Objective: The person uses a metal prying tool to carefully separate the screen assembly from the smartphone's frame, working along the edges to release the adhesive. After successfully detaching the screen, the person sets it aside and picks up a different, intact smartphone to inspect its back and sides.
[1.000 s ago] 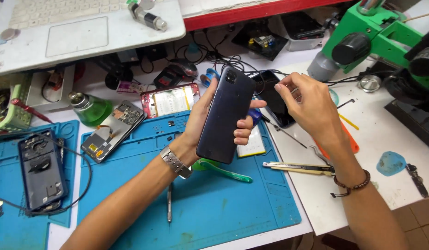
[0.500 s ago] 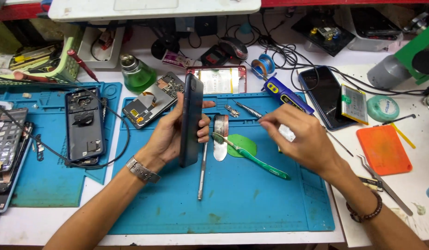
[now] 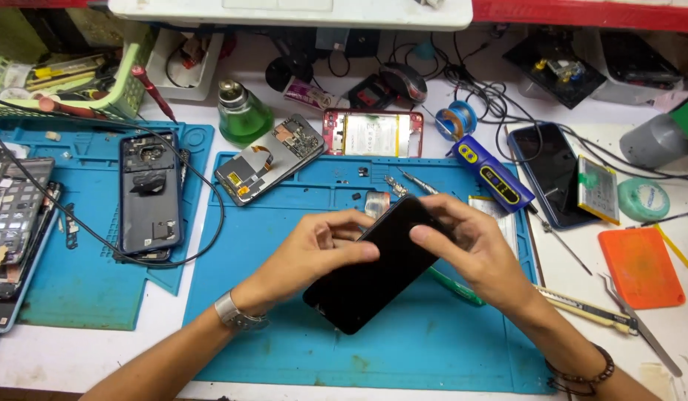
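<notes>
You hold the black phone (image 3: 377, 271) at the centre of the frame, screen side up and tilted on a diagonal, above the blue work mat (image 3: 433, 349). Your left hand (image 3: 314, 252) has its grip closed on the phone's left edge, thumb on the glass; your right hand (image 3: 470, 249) clasps the upper right end. Behind it, in the upper middle, lie an opened phone body (image 3: 269, 158), a red-framed phone (image 3: 372, 134) and a green bottle (image 3: 243, 115) on the table (image 3: 84, 356).
</notes>
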